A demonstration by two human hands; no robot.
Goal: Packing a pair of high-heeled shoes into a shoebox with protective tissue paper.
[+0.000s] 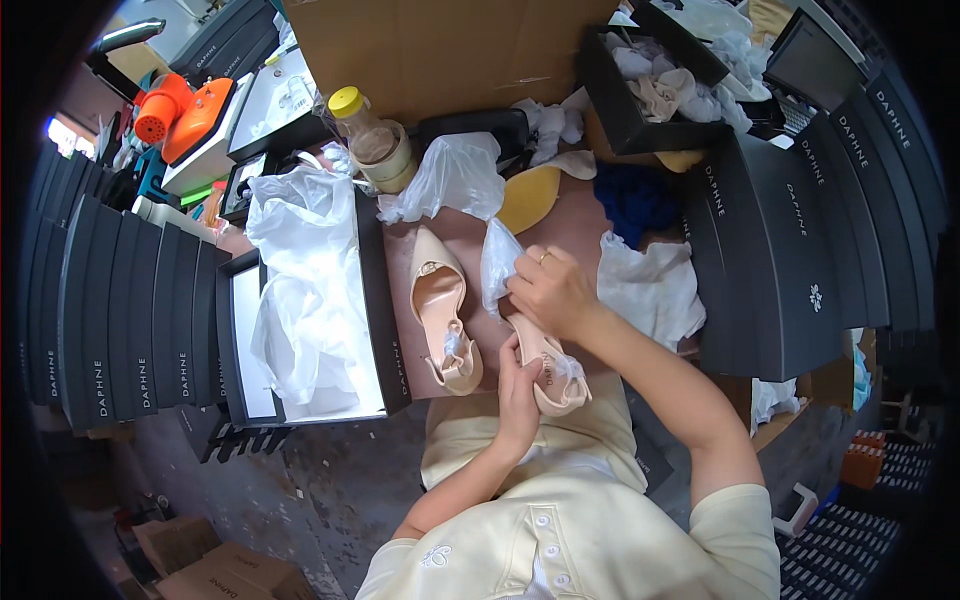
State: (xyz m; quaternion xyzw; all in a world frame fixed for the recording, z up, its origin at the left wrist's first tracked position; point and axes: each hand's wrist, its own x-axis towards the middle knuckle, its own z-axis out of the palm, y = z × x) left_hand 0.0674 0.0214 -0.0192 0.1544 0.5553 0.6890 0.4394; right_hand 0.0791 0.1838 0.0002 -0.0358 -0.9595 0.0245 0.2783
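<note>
A beige slingback shoe [552, 372] rests over my lap, partly wrapped in a clear plastic bag [497, 262]. My left hand [519, 392] grips the shoe at its heel end. My right hand [549, 290] pinches the bag and the shoe's front end. The matching beige shoe [443, 312] lies bare on the pinkish table just left of my hands, toe pointing away from me.
An open black shoe box [376, 300] with white tissue paper sits at the left. Rows of black boxes [110, 310] stand left and right [790, 240]. Behind are a yellow-capped bottle [372, 140], loose plastic bags [455, 175], a yellow insole [527, 195] and blue cloth [632, 200].
</note>
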